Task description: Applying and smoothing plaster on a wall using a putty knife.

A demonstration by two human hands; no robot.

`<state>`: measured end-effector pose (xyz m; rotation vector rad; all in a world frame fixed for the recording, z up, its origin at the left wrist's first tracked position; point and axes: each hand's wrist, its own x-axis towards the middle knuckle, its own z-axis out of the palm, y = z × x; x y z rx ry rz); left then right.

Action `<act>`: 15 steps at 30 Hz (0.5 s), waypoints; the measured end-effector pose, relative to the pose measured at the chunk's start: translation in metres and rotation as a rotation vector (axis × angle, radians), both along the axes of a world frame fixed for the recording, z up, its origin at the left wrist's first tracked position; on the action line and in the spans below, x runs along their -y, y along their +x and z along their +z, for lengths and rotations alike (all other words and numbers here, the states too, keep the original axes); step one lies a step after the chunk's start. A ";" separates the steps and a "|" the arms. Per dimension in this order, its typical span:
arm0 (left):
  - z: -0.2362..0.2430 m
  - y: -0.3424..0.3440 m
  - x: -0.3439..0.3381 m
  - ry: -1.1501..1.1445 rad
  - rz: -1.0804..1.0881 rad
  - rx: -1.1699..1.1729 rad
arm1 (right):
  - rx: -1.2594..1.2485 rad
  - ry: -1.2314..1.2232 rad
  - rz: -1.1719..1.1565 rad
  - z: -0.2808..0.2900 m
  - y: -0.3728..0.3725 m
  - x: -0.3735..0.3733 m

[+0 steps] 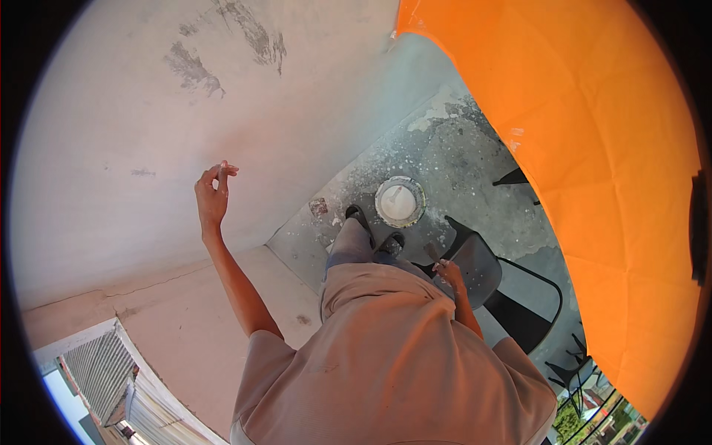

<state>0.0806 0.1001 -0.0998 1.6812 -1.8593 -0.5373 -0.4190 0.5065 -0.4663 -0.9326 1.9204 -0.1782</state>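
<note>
My left hand point(213, 194) is raised beside the pale plastered wall point(111, 200), its fingers bent in and the thumb pressed toward them. White specks show on its fingertips; whatever lies between them, if anything, is too small to make out. Down by my right hip, my right hand point(448, 273) is closed round a putty knife point(432, 253) with a flat, dark blade pointing away from me. On the floor ahead of my feet stands a round bucket point(420, 211) holding white paste or paint. A slim, pale thing lies across that white stuff.
A dark chair point(480, 271) stands close by my right leg, with more chairs point(575, 373) farther right. An orange sheet point(593, 148) hangs along the right side. White splashes mark the grey concrete floor point(489, 185). Grey rough patches point(256, 37) show on the wall. A window point(100, 371) is at lower left.
</note>
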 end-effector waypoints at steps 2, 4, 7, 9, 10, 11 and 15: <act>-0.022 0.009 -0.018 0.057 -0.048 -0.026 | 0.176 -0.030 -0.132 0.033 0.009 0.074; -0.049 0.007 -0.029 0.120 -0.073 -0.067 | 0.307 -0.167 -0.130 0.073 0.027 0.155; -0.073 -0.014 -0.036 0.302 -0.133 -0.271 | 0.490 -0.386 0.089 0.135 0.062 0.272; -0.077 -0.031 -0.030 0.350 -0.161 -0.326 | 0.616 -0.531 0.005 0.188 0.109 0.335; -0.076 -0.037 -0.027 0.317 -0.155 -0.396 | 0.654 -0.543 0.067 0.232 0.136 0.364; -0.071 -0.043 -0.023 0.283 -0.155 -0.463 | 0.691 -0.556 0.123 0.274 0.160 0.388; -0.022 -0.074 0.023 0.102 -0.106 -0.594 | 0.687 -0.644 0.204 0.330 0.224 0.461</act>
